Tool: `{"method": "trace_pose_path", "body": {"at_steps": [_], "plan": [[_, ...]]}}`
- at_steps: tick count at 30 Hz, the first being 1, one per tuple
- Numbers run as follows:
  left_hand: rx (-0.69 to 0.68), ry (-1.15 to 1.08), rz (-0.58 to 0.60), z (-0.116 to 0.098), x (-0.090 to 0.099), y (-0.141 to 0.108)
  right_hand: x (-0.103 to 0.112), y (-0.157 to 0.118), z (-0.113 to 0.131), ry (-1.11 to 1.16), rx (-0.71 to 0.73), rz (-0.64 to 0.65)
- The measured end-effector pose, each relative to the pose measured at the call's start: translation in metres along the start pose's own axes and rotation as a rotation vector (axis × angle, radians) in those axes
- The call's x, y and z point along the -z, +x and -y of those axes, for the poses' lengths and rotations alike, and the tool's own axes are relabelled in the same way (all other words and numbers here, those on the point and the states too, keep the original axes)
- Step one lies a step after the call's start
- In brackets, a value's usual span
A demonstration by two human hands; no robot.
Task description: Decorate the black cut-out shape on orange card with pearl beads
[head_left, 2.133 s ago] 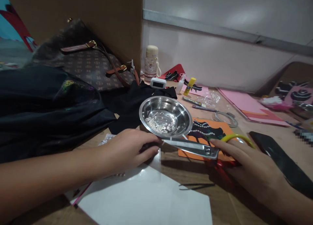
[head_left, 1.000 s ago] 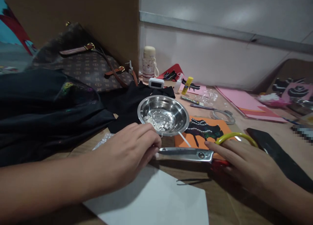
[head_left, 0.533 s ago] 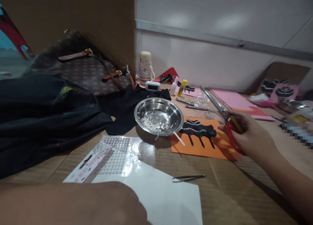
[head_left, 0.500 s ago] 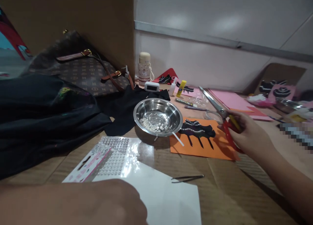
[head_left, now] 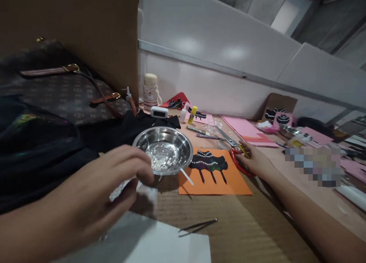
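My right hand (head_left: pixel 259 162) grips the red and yellow handles of a pair of scissors (head_left: pixel 227 138), low beside the right edge of an orange sheet (head_left: pixel 215 186). The blades point away to the left. On that sheet lies a black cut-out (head_left: pixel 210 162) with rows of pearl beads and three thin strips. My left hand (head_left: pixel 111 186) hovers in front of a steel bowl (head_left: pixel 187 150), thumb apart from its bent fingers, with nothing seen between them. Small pale beads (head_left: pixel 161 160) lie in the bowl. Tweezers (head_left: pixel 198 228) rest partly on a white sheet (head_left: pixel 171 244).
Behind the bowl stand a cream flask (head_left: pixel 150 89), a small white device (head_left: pixel 159 112) and a yellow glue stick (head_left: pixel 192 115). Pink sheets (head_left: pixel 243 127) lie beyond the scissors. Black cloth (head_left: pixel 37 152) and a patterned bag (head_left: pixel 57 87) fill the left side.
My left hand has risen from the white sheet towards the bowl, its fingers now apart. My right hand has lowered the scissors towards the table. The view has swung right.
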State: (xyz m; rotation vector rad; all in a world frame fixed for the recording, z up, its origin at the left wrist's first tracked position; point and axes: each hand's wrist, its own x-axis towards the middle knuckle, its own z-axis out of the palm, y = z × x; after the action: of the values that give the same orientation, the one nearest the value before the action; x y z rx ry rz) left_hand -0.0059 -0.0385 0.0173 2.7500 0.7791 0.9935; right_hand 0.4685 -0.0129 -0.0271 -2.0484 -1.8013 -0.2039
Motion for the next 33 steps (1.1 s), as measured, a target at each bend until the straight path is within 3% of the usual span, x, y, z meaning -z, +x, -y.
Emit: {"method": "trace_pose_path", "body": {"at_steps": [6, 11, 14, 19, 22, 25, 28, 30, 33], "plan": [[-0.097, 0.242, 0.138, 0.047, -0.021, 0.005, -0.005, 0.005, -0.010, -0.010, 0.132, -0.023], [-0.043, 0.163, 0.165, 0.051, -0.030, 0.005, 0.015, 0.006, 0.011, -0.046, 0.273, -0.142], [0.019, 0.107, 0.074, 0.046, -0.025, 0.008, 0.028, -0.011, 0.047, -0.045, 0.423, -0.211], [0.072, 0.065, -0.049, 0.041, -0.021, 0.008, 0.045, -0.060, 0.133, -0.110, 1.142, -0.256], [0.073, 0.073, -0.060, 0.040, -0.023, 0.007, 0.053, -0.067, 0.182, -0.114, 1.361, -0.387], [0.064, 0.077, -0.057, 0.037, -0.023, 0.006, 0.047, -0.053, 0.211, -0.092, 1.350, -0.455], [0.044, 0.073, -0.068, 0.034, -0.022, 0.005, 0.030, -0.041, 0.214, -0.055, 1.237, -0.489], [0.028, 0.071, -0.077, 0.033, -0.023, 0.004, 0.021, -0.042, 0.211, -0.002, 1.189, -0.432], [0.000, 0.082, -0.077, 0.033, -0.024, 0.003, 0.016, -0.055, 0.209, 0.236, 1.096, -0.213]]}}
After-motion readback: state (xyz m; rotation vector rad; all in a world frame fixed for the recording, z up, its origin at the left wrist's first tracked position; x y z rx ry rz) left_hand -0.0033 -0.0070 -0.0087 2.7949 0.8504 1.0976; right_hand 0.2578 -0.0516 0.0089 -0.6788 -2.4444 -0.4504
